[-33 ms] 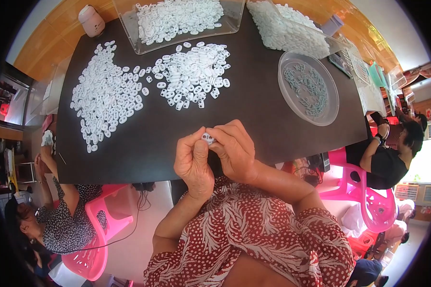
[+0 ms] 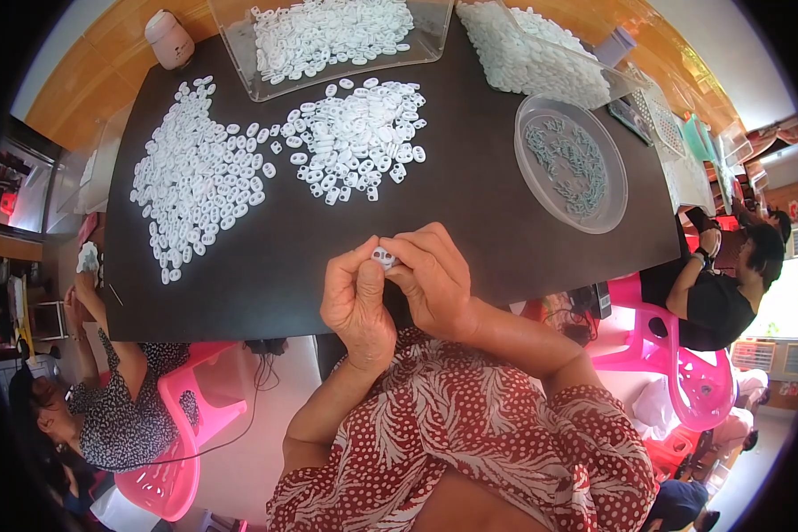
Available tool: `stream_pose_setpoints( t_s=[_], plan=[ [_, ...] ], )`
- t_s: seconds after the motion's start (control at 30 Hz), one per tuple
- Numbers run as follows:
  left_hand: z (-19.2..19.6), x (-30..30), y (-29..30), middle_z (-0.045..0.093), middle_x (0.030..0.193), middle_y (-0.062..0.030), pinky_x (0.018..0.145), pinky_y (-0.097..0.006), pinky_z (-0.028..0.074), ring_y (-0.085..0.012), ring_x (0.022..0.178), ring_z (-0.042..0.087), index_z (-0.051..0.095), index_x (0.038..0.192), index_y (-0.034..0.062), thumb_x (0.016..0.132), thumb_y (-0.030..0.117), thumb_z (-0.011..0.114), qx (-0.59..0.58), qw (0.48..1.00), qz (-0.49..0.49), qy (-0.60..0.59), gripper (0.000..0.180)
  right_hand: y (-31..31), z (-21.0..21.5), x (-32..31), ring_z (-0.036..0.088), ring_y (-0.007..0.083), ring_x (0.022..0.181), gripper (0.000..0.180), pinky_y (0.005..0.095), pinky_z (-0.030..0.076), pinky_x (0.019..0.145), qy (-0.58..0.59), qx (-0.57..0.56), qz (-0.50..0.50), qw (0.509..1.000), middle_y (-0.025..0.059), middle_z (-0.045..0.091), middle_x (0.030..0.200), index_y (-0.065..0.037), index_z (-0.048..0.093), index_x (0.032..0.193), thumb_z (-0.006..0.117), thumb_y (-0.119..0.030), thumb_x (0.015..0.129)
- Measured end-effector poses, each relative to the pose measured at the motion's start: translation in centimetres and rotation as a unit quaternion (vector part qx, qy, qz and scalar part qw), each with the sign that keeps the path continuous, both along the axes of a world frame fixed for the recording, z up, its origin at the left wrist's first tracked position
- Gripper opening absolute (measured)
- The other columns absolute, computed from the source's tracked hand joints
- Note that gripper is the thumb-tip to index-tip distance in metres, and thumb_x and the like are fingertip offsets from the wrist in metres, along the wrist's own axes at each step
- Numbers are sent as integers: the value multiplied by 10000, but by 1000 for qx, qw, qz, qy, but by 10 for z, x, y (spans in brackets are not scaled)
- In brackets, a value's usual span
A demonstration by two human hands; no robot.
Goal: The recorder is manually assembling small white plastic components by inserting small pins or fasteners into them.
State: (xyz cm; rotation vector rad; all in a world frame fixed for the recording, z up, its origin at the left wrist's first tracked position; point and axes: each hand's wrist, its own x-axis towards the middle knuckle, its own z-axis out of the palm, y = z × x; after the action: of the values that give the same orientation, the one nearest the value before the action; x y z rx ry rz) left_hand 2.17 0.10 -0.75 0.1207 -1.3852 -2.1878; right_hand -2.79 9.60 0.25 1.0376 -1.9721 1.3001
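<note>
Just past the table's front edge, my left hand [image 2: 358, 301] and my right hand [image 2: 434, 279] meet, fingertips pinched together. Between them is a small white oval plastic piece [image 2: 383, 258] with dark holes in its face; both hands grip it, and fingers cover part of it. Beyond my hands lies a heap of similar white two-holed pieces [image 2: 359, 133]. A larger heap of white pieces [image 2: 195, 168] spreads to its left. To the right stands a round clear dish [image 2: 618, 206] with many tiny grey-green parts [image 2: 554, 155] scattered inside.
Along the back are a clear bin [image 2: 434, 53] and a clear container [image 2: 496, 71], both full of white pieces. A pink-and-white jar [image 2: 169, 40] stands at the far left corner. A phone [image 2: 629, 121] lies beyond the dish. People sit at left [image 2: 137, 408] and right [image 2: 723, 293].
</note>
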Motion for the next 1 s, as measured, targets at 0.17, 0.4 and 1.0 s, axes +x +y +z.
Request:
stream_pose_setpoints(
  t_s=[0.17,0.4,1.0],
  plan=[
    [5,3,-3,582,946,-46,781,-220,435,-76,832,523,567,1060,-37,935,133,538,34,999,-18,-18,213,-1,7,4,527,259,710,338,328,453,598,-52,-14,20,998,152,570,893,60,567,1003,691,11,693],
    [1,6,1,568,958,-47,778,-220,437,-73,848,515,553,1068,-39,950,134,506,7,1000,-10,1,215,-5,3,5,523,253,695,282,319,444,596,-33,-36,-1,999,138,580,858,41,563,975,677,-1,720],
    [0,1,9,493,856,-19,669,-205,383,-66,748,436,532,1043,-26,962,94,461,-150,985,82,6,161,-10,-2,3,507,262,643,261,326,425,533,11,-45,-10,999,152,549,821,45,548,944,646,52,702]
  ],
)
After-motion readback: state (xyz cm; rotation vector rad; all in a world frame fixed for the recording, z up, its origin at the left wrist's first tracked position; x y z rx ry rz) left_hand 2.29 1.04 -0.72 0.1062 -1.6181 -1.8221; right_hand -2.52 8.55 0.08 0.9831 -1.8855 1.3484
